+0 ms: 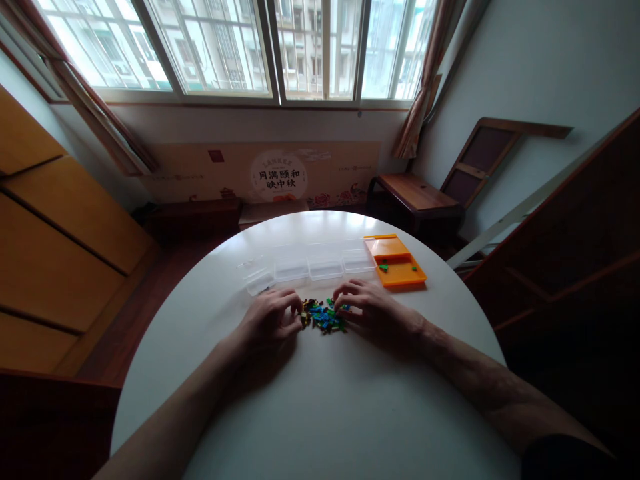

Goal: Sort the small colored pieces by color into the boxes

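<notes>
A small pile of tiny coloured bricks (321,317), blue, green, yellow and dark, lies on the round white table (320,413). My left hand (273,320) rests palm down at the pile's left edge, fingers curled toward it. On the pile's right side sits my right hand (367,310), fingertips touching the bricks. Whether either hand pinches a brick is not visible.
Behind the pile stands a row of clear plastic boxes (307,265). An orange tray (395,261) with a few green bricks sits at their right end. A wooden bench (415,193) and a leaning frame stand past the table, below the windows.
</notes>
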A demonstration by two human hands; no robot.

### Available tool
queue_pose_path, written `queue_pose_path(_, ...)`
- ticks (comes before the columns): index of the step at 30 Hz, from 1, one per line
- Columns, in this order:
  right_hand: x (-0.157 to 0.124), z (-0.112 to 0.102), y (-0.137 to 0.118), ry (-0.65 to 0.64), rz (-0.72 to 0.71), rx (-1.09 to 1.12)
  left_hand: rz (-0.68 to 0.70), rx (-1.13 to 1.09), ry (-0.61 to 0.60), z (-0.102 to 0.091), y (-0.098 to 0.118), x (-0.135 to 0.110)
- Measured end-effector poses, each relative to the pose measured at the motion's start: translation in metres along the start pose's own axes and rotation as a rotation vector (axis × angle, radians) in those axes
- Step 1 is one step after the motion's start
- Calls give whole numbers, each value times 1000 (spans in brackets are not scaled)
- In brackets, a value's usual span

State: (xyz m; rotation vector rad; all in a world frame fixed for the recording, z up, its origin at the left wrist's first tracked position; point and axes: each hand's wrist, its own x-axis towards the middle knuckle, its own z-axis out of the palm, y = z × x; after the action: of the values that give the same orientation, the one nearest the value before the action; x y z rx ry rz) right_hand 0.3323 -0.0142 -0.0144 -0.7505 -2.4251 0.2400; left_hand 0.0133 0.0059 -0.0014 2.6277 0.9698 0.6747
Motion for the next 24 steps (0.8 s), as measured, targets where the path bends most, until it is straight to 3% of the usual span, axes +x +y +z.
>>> queue_pose_path(11,-3,5,7,-11,-44,-17,52,-50,-45,-6,2,2)
queue_pose_path(24,-1,2,1,-21,-40,-6,19,-36,0,3,-9,0)
